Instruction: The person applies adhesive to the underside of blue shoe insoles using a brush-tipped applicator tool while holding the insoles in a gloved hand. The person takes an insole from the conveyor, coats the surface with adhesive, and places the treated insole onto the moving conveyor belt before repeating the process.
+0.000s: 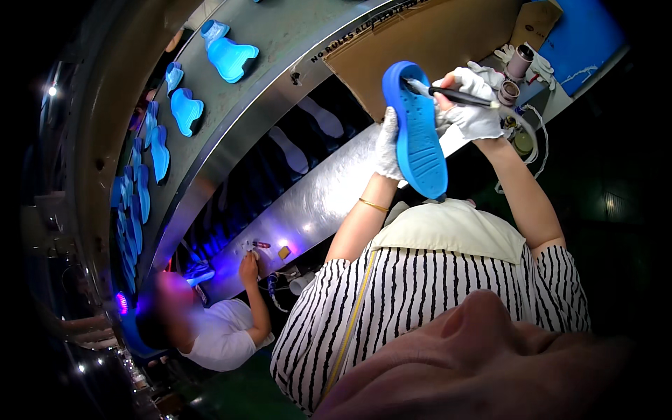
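Note:
My left hand [387, 148], in a whitish glove, grips a blue shoe sole [418, 148] by its left side. The sole is tilted, its heel end up and away from me and its toe end near my chest. A brush [462, 96] with a black handle sits in my right hand [474, 115], which wears a white glove with some fingertips bare. The pale bristles of the brush touch the inside of the sole near its heel end. Part of my right hand's fingers lies behind the sole's edge.
A conveyor belt [210, 105] carries blue shoe parts [232, 59] on the left. A cardboard sheet [420, 45] stands beyond the metal bench [315, 196]. Cups [519, 63] and spare gloves [540, 70] lie at right. A co-worker [227, 336] works at lower left.

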A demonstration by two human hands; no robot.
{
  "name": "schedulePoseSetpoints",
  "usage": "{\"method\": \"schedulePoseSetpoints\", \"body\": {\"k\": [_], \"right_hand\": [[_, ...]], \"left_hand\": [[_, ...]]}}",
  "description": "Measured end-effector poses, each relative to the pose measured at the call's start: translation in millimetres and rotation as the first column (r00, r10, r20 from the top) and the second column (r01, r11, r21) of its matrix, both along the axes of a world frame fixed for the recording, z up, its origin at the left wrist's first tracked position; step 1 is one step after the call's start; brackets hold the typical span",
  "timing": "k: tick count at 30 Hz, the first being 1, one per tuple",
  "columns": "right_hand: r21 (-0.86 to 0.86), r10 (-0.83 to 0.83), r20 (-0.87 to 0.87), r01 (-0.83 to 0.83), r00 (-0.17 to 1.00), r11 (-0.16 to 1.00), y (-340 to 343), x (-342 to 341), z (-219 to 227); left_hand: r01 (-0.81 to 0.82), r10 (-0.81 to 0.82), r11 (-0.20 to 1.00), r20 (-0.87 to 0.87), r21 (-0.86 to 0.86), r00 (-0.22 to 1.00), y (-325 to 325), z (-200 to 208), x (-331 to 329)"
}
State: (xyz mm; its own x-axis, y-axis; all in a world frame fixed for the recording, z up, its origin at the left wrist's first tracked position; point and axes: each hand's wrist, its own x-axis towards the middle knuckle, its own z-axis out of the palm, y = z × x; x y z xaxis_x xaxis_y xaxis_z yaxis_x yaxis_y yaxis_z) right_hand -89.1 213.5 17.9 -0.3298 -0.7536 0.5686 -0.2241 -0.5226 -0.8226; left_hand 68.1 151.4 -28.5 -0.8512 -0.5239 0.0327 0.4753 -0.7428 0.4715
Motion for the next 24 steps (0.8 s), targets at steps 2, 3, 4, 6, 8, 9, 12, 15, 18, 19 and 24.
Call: {"method": "schedulePoseSetpoints", "body": {"k": [2, 3, 4, 6, 8, 9, 12, 15, 18, 19, 24], "right_hand": [[-0.186, -0.089, -0.269, 0.039, 0.959, 0.982, 1.0, 11.1, 5.9], [-0.184, -0.117, -0.439, 0.038, 0.891, 0.982, 8.6, 12.8, 9.0], [-0.117, -0.038, -0.39, -0.009, 0.92, 0.993, 12.3, 16.1, 8.1], [0.126, 0.209, -0.002, -0.207, 0.978, 0.97, 22.7, 20.6, 13.8], [0.097, 0.068, -0.08, -0.06, 0.994, 0.994, 15.6, 19.3, 2.0], [0.037, 0.072, -0.09, -0.069, 0.993, 0.997, 12.8, 22.8, 1.6], [-0.09, -0.002, -0.45, -0.043, 0.893, 0.995, 25.8, 28.3, 12.8], [0.104, 0.203, -0.212, -0.184, 0.956, 0.977, 34.7, 34.3, 4.8], [0.05, 0.014, -0.419, 0.008, 0.908, 0.999, 32.2, 32.6, 4.5], [0.068, 0.054, -0.442, -0.027, 0.895, 0.997, 35.8, 32.4, 7.5], [0.158, 0.238, -0.301, -0.198, 0.923, 0.967, 43.2, 33.9, 9.3]], "left_hand": [[-0.141, 0.145, 0.989, 0.143, -0.039, 0.979, 3.7, -7.5, -10.7], [-0.224, 0.226, 0.974, 0.15, -0.035, 0.963, 4.4, -2.6, -16.2], [-0.238, 0.235, 0.971, 0.11, 0.012, 0.966, 7.2, 1.9, -16.6], [-0.194, 0.193, 0.98, 0.046, 0.031, 0.98, 4.5, 3.6, -10.1], [-0.266, 0.271, 0.962, 0.092, -0.06, 0.958, -2.4, -3.2, -11.1], [-0.276, 0.285, 0.956, 0.086, -0.101, 0.955, -1.0, 3.2, -11.2], [-0.274, 0.281, 0.955, 0.05, -0.118, 0.958, -12.6, -4.0, -14.5], [-0.268, 0.268, 0.961, 0.002, -0.062, 0.963, -16.3, -2.2, -7.4], [-0.257, 0.257, 0.966, -0.025, -0.018, 0.966, -24.3, -5.5, -2.1], [-0.224, 0.224, 0.974, -0.053, -0.007, 0.973, -27.1, -5.6, -3.1], [-0.222, 0.221, 0.975, -0.051, -0.009, 0.974, -39.4, -8.4, 5.3]]}}
